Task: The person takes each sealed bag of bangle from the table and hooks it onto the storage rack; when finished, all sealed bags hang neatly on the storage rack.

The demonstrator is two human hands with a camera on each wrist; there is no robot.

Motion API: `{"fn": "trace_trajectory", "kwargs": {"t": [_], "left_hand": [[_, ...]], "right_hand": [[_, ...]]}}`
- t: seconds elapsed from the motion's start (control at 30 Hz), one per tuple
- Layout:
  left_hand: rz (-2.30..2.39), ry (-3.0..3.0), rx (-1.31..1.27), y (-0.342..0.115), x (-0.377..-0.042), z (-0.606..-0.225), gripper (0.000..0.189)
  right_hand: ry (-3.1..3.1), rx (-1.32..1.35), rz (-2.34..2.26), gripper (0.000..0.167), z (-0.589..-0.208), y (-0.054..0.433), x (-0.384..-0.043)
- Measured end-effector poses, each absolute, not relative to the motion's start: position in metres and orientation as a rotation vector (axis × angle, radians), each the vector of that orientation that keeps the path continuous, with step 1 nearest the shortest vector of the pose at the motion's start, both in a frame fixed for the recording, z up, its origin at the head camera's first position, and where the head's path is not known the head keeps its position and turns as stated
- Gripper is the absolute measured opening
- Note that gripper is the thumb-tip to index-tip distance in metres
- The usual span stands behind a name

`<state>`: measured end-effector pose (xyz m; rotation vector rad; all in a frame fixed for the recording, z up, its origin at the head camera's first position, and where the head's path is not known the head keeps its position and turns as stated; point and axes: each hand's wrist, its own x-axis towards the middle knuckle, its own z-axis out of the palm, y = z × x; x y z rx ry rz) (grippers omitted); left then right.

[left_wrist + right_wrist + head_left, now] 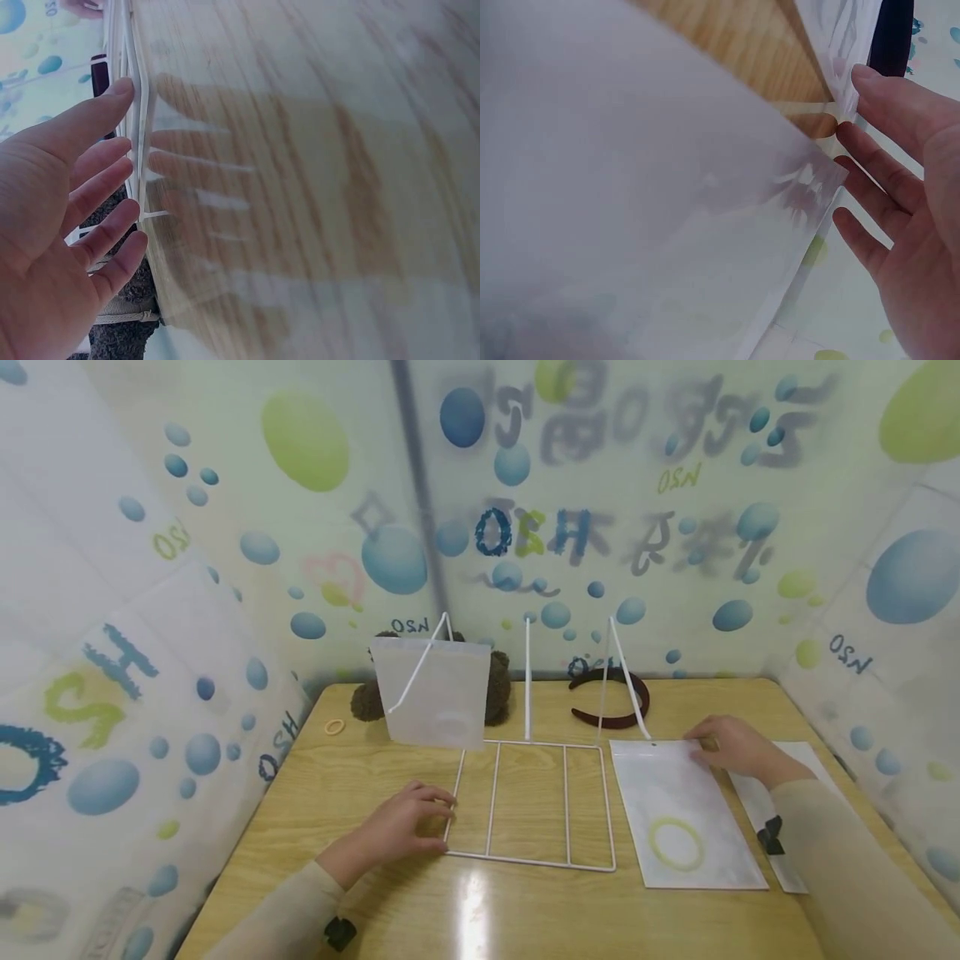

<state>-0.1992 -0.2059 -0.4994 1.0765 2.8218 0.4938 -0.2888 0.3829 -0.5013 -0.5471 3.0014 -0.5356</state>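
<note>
A white wire rack (566, 802) with three upright prongs lies on the wooden table. My left hand (401, 827) rests at its left side, fingers loosely extended and fingertips at the wire. On the rack's left prong hangs a white translucent bag (435, 693). To the right of the rack lies a flat zip bag (690, 810) with a pale yellow-green ring (677, 843) in it. My right hand (738, 747) pinches the upper right corner of this bag between thumb and forefinger. Another white bag (787, 777) lies partly hidden under my right forearm.
Behind the rack lies a dark headband (637, 685). A dark fuzzy plush toy (497, 689) sits mostly hidden behind the hanging bag. A small beige ring (334, 727) lies at the back left. Patterned curtain walls (337, 568) enclose the table (337, 827).
</note>
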Motion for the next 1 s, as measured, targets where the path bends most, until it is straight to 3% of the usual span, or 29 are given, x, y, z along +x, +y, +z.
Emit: {"fn": "trace_trajectory", "kwargs": {"t": [0.47, 1.0], "left_hand": [[0.496, 2.827, 1.088, -0.205, -0.200, -0.500, 0.043], [0.504, 2.826, 1.093, -0.207, -0.202, -0.503, 0.040]], "right_hand": [[2.988, -0.394, -0.581, 0.017, -0.499, 0.384, -0.293], [3.045, -0.523, -0.601, 0.010, -0.473, 0.384, -0.274]]}}
